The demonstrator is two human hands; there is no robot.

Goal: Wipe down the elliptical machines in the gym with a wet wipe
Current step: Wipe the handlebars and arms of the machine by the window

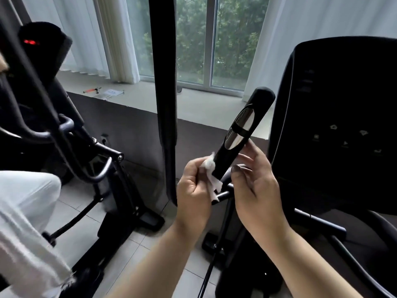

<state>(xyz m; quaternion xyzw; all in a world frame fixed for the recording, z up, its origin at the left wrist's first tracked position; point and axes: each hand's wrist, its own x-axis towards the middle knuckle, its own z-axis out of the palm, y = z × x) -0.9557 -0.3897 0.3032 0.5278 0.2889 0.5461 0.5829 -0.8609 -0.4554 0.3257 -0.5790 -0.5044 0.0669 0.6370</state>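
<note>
Here, the elliptical machine [343, 125] fills your right side, with its dark console facing you. The sensor handlebar [242, 134] rises at a tilt just left of the console. Your right grip [255, 186] is released, its near-straight fingers resting against the handlebar's right side. Your left grip [193, 190] grasps the wet wipe [211, 168] and presses it against the handlebar's lower left side.

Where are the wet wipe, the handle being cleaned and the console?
wet wipe [208, 164], head view, crumpled white upper part.
handle [239, 131], head view, middle, at the metal plates.
console [343, 117], head view, dark front panel.
</note>
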